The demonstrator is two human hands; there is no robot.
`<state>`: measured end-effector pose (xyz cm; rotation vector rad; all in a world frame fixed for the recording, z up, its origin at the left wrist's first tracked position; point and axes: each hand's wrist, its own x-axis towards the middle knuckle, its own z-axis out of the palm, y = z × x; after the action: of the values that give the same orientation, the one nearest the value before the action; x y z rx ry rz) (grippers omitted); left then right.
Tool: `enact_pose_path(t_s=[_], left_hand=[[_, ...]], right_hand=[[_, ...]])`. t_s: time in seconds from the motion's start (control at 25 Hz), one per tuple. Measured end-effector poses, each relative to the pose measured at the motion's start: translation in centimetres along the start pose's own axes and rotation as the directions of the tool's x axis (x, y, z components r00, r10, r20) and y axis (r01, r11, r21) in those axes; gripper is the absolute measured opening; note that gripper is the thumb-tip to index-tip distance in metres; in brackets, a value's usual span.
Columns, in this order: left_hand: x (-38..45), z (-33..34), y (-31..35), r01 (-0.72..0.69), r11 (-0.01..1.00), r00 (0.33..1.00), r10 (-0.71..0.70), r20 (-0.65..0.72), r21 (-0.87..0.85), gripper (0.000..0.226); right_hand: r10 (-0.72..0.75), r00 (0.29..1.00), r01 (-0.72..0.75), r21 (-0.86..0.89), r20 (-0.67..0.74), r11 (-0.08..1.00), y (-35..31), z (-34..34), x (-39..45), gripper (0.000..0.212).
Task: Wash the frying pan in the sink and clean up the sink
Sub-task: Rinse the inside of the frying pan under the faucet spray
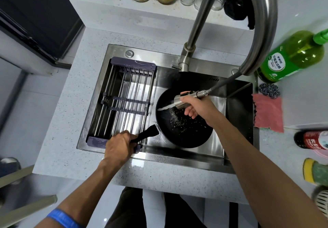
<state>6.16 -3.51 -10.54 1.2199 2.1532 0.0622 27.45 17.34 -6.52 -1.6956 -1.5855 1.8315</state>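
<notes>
Steel sink (237, 92) set in a speckled white counter (67, 114). A purple-ended drying rack (124, 101) spans the sink's left half; the black frying pan (184, 131) sits in the right half, wet and bubbly inside. To the right on the counter lie a pink cloth (268, 112), a steel scourer (268, 89) just behind it, and a green detergent bottle (292, 57) lying tilted; jars and bottles line the raised ledge (124, 7) behind. The gooseneck faucet (230, 14) arches across the upper view, partly hiding the ledge. Left hand (119, 147) is clenched around the pan's black handle (145, 135), at the rack's near end. Right hand (195, 105), reaching over the pan, grasps the pulled-out spray head (190, 98), whose hose (223, 83) runs back to the faucet; water jet (166, 107) strikes the pan's left inner wall.
</notes>
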Motion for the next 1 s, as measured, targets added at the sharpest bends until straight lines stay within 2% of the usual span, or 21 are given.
enact_pose_path(t_s=[0.44,0.6,0.76,1.0], left_hand=[[-0.2,-0.2,0.2,-0.031,0.999,0.999,0.032,-0.012,0.028,0.011],[-0.3,-0.2,0.3,-0.033,0.999,0.999,0.034,-0.038,0.028,0.008],[-0.3,-0.2,0.4,-0.033,0.999,0.999,0.034,-0.029,0.029,0.007],[-0.3,-0.2,0.4,-0.032,0.999,0.998,0.033,-0.046,0.024,0.011]], right_hand=[[0.043,0.996,-0.032,-0.146,0.075,0.989,1.4,-1.6,-2.6,0.036],[0.072,0.994,-0.053,-0.209,0.082,0.976,1.5,-2.2,-3.4,0.034],[0.111,0.991,-0.088,-0.257,0.076,0.962,1.7,-3.1,-4.0,0.042],[0.137,0.99,-0.12,-0.285,0.04,0.951,2.5,-5.1,-4.6,0.029]])
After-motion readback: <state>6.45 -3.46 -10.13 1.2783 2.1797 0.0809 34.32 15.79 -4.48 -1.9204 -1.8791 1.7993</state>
